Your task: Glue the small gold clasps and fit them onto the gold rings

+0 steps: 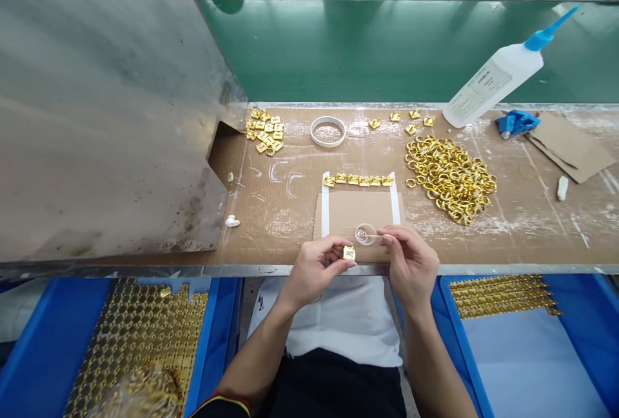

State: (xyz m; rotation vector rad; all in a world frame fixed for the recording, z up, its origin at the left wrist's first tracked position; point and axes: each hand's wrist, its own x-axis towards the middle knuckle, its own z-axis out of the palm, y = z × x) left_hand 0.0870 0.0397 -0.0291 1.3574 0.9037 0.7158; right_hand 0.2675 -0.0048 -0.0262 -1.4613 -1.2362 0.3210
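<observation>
My left hand (316,265) pinches a small gold square clasp (349,253) at the table's near edge. My right hand (410,260) holds a thin stick (374,235) whose tip rests in a small clear glue dish (365,233). The dish sits on a cardboard pad (358,211) edged with white tape. A row of several gold clasps (358,180) lies along the pad's far edge.
A heap of gold rings (449,176) lies right of the pad, loose clasps (265,130) at the far left, a white tape ring (328,131) behind. A glue bottle (498,76) leans at the back right. A metal panel (106,108) stands left. Blue bins (532,340) flank my lap.
</observation>
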